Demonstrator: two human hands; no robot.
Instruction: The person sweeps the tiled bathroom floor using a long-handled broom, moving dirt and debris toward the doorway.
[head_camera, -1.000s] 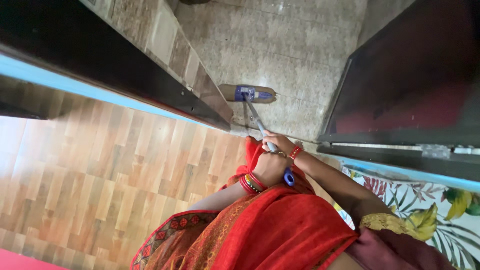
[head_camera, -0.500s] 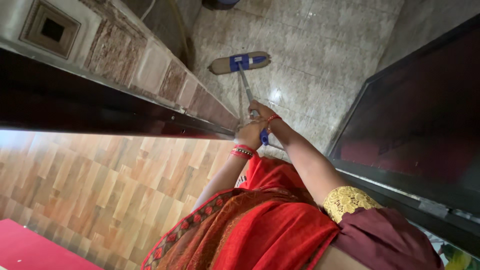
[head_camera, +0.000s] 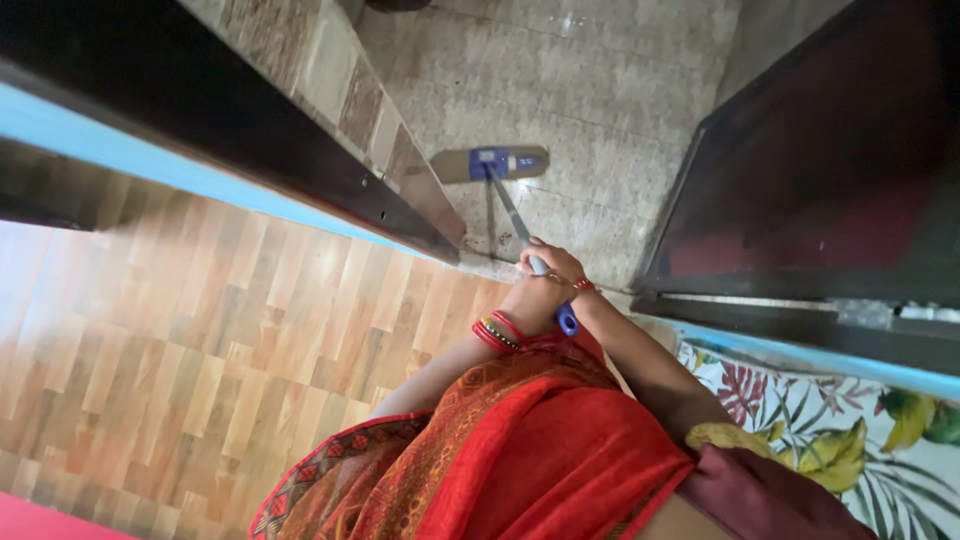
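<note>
The speckled stone floor (head_camera: 600, 90) fills the upper middle of the view; wood-pattern flooring (head_camera: 200, 340) lies at left. A dark door frame (head_camera: 250, 140) runs diagonally between them. A flat mop (head_camera: 492, 164) rests with its head on the stone floor, its handle rising toward the person. The left hand (head_camera: 520, 300) and right hand (head_camera: 552, 262) touch each other at the upper end of the handle. The fingers of both hands are closed around the handle. A blue handle end cap (head_camera: 567, 320) protrudes below the wrists.
</note>
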